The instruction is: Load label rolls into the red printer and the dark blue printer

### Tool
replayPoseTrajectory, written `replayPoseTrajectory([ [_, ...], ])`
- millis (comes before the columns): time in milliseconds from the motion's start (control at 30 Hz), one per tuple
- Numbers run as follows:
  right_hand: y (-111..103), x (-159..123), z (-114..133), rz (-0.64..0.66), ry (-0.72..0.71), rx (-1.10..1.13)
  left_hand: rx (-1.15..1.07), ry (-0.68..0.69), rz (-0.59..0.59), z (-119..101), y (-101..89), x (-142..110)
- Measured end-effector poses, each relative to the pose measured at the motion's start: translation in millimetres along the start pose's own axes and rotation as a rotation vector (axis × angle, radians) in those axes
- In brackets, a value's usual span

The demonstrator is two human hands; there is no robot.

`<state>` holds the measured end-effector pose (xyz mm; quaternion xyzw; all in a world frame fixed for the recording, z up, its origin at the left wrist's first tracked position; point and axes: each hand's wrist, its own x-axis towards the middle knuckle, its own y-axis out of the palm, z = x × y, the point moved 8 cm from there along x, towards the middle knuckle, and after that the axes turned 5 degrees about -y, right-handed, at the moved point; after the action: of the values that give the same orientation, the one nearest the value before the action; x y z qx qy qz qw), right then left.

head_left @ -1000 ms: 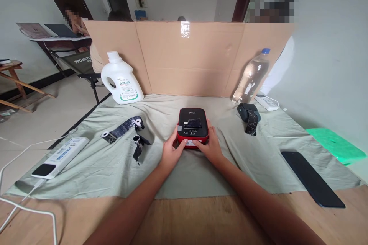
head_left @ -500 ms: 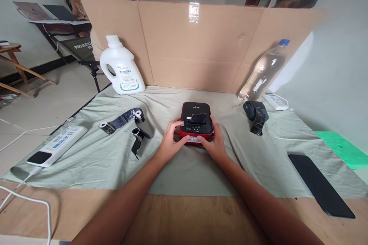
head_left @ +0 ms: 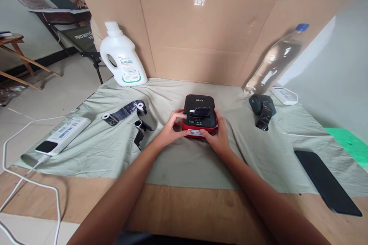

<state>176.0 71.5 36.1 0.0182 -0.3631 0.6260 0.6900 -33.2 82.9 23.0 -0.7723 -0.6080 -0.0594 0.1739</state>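
Red/blk device sits on cloth btwn both hands. L hand: gripping its L side, fingers at top corner, thumb at front. R hand: gripping R side, thumb at front. L of L hand: dark ribbon, rolled both ends; farther out, white unit w/ cable. R of R hand: blk phone, nearer wearer. Fwd of hands: white jug L, clear bottle R, cardboard panel behind.

I see a red-sided, black-topped device — left of it, a white jug; right of it, a black phone, a blue cap — beneath it, grey-green cloth.
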Motion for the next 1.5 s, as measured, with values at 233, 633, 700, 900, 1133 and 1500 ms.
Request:
replayPoseTrajectory([
  [233, 1.1, 2.1, 4.4, 0.018, -0.056, 0.039, 0.058, 0.062, -0.028, -7.5, -1.7, 0.7],
  [633, 7.8, 4.3, 5.1, 0.094, -0.050, 0.098, 0.218, 0.207, -0.128, -22.9, -5.1, -6.0],
  [700, 3.5, 12.5, 1.8, 0.086, -0.042, 0.081, 0.203, 0.206, -0.125, -23.1, -4.9, -5.4],
  [900, -14.8, 61.4, -10.4, 0.067, 0.131, 0.138, 0.189, 0.207, -0.128, -23.9, -6.1, -4.0],
  [1133, -16.2, 118.6, 3.1, 0.254, 0.172, 0.037, 0.150, 0.198, -0.125, -22.3, -7.3, -2.3],
  [1500, 30.9, 117.8, 10.2, 0.739, -0.110, -0.275, 0.135, 0.212, -0.110, -23.6, -8.0, -2.3],
])
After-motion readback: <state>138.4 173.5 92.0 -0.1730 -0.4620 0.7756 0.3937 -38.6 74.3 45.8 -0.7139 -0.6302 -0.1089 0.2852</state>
